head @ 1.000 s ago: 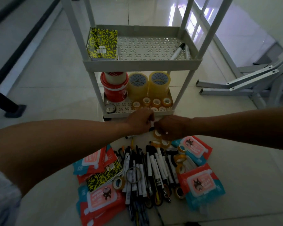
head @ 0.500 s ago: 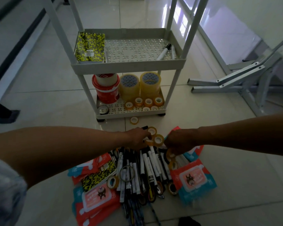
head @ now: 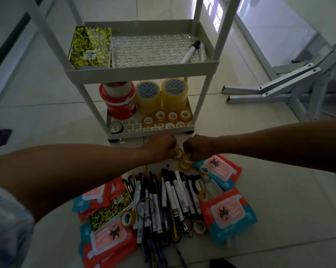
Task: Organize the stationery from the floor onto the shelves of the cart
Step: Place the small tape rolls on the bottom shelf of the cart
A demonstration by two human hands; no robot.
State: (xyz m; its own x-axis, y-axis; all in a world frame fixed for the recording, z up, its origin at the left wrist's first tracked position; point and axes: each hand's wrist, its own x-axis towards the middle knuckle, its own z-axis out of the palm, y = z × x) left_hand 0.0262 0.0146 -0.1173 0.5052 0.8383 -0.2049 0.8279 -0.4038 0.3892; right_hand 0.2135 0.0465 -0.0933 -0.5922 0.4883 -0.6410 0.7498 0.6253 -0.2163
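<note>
A white cart (head: 143,69) stands on the tiled floor. Its upper shelf holds a yellow-black notebook (head: 91,47) and a marker (head: 190,52). On the lower shelf (head: 149,131) are a red tape stack (head: 117,100), two big clear tape rolls (head: 161,96) and several small tape rolls (head: 170,118). My left hand (head: 160,147) pinches a small tape roll (head: 177,153) just in front of the cart. My right hand (head: 197,148) grips more small tape rolls (head: 186,161). Below my hands lies a pile of markers and pens (head: 163,200).
Red and blue wipe packs (head: 228,211) and a second yellow-black notebook (head: 111,211) flank the pens, with loose small tape rolls (head: 128,219) among them. White metal furniture legs (head: 291,88) stand to the right. A dark base (head: 0,135) sits at far left.
Both hands have lifted from the floor pile toward the cart's lower shelf, carrying small tape rolls. The loose roll seen on the floor before the cart is now hidden by my left hand.
</note>
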